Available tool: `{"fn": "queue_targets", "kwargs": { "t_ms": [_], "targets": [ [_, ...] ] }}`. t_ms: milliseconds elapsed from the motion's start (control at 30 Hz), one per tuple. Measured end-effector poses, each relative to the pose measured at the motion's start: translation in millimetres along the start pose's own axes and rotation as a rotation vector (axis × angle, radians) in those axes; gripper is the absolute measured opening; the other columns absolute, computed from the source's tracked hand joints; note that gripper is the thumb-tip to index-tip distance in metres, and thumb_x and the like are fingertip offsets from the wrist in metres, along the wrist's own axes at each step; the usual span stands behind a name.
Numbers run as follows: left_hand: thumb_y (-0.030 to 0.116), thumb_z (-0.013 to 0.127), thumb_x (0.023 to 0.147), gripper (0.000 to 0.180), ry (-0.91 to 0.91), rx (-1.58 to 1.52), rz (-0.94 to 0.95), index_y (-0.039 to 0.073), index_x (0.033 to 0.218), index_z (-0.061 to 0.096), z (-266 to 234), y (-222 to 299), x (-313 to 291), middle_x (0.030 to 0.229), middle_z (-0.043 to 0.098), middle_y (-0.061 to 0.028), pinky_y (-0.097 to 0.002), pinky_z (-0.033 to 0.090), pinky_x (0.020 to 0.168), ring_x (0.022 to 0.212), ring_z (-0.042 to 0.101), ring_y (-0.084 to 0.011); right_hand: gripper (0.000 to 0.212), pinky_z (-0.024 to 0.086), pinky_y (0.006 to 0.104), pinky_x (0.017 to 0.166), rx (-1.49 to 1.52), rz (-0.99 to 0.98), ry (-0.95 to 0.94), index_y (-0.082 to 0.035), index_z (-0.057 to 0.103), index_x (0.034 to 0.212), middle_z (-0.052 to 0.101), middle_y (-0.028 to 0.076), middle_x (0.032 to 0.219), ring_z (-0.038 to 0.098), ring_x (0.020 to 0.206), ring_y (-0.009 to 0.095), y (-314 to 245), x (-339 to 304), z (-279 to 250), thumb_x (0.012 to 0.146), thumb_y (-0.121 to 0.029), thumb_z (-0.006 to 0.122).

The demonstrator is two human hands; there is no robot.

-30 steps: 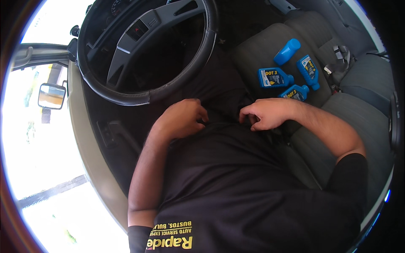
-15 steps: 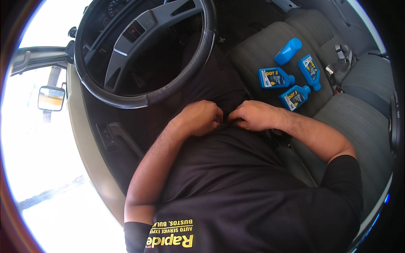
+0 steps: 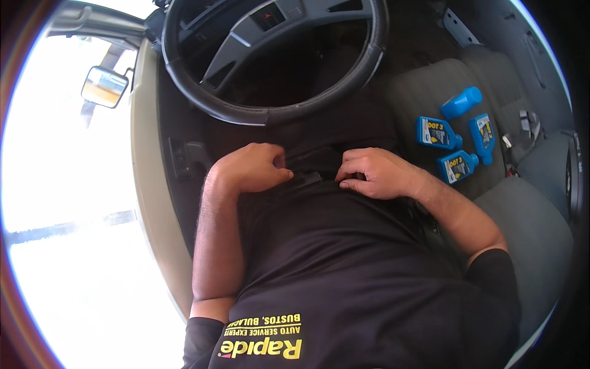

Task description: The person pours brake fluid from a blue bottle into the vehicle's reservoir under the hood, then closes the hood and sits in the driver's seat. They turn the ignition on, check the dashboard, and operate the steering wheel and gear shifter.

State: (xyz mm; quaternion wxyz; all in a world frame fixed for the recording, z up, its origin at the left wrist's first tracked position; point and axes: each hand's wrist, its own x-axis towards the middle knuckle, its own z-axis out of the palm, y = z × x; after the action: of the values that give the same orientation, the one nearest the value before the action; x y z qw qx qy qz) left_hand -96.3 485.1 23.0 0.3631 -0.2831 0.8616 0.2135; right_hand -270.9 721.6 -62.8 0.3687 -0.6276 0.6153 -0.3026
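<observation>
Hands (image 3: 255,167) now nearer, flanking belt (image 3: 305,179)

We count four blue bottles (image 3: 458,132) on the grey passenger seat (image 3: 424,92) at far right, one black steering wheel (image 3: 276,111) at far centre, one side mirror (image 3: 104,86) at far left, and two hands: left hand (image 3: 252,167), right hand (image 3: 375,173).

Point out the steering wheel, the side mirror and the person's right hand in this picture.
steering wheel (image 3: 270,114), head view, on the lower part of its dark rim.
side mirror (image 3: 105,86), head view, on the middle of its glass.
right hand (image 3: 375,172), head view, on the back of the hand, at the waist.
</observation>
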Motion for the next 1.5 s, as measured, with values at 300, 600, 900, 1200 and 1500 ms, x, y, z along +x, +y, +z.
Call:
{"fn": "queue_targets", "kwargs": {
  "t_ms": [300,600,900,1200,1500],
  "targets": [
    [0.034,0.077,0.095,0.042,-0.273,-0.176,-0.099,0.008,0.128,0.08,34,-47,-18,0.113,0.082,-0.0134,-0.0414,0.062,0.092,0.107,0.077,-0.0274,0.03,0.059,0.0424,0.084,0.021,0.061,-0.039,-0.004,0.076,0.106,0.073,0.011,0.103,0.074,0.095,0.03,-21,14,13,0.098,-0.033,0.08],
    [0.036,0.074,0.098,0.035,-0.211,-0.26,0.0,0.011,0.121,0.084,47,-70,-10,0.118,0.082,-0.0154,-0.0422,0.057,0.102,0.11,0.076,-0.03,0.027,0.055,0.0351,0.074,0.455,0.127,-0.091,-0.003,0.075,0.098,0.071,0.006,0.084,0.067,0.077,0.017,-22,25,18,0.099,-0.029,0.081],
    [0.032,0.071,0.103,0.029,-0.154,-0.179,0.012,0.008,0.113,0.084,31,-45,-28,0.103,0.082,-0.0114,-0.0405,0.058,0.092,0.099,0.077,-0.0232,0.018,0.059,0.0398,0.086,-0.257,-0.06,-0.04,-0.006,0.08,0.099,0.076,0.006,0.101,0.072,0.092,0.023,-62,34,17,0.095,-0.023,0.084],
    [0.028,0.073,0.106,0.026,-0.011,-0.282,0.16,0.005,0.101,0.081,7,-71,-54,0.088,0.079,-0.0068,-0.0358,0.057,0.085,0.087,0.074,-0.0159,0.013,0.058,0.0425,0.095,-0.164,-0.482,0.24,-0.003,0.081,0.102,0.077,0.009,0.112,0.073,0.108,0.028,-53,45,34,0.092,-0.011,0.083],
    [0.036,0.071,0.111,0.036,-0.009,-0.793,0.307,0.008,0.088,0.074,33,-67,-14,0.075,0.066,0.0043,-0.0245,0.044,0.064,0.069,0.057,-0.0039,0.011,0.059,0.0422,0.088,-0.01,-0.34,0.307,-0.002,0.072,0.09,0.076,0.01,0.105,0.073,0.102,0.029,-42,50,37,0.091,-0.005,0.083]
  ]
}}
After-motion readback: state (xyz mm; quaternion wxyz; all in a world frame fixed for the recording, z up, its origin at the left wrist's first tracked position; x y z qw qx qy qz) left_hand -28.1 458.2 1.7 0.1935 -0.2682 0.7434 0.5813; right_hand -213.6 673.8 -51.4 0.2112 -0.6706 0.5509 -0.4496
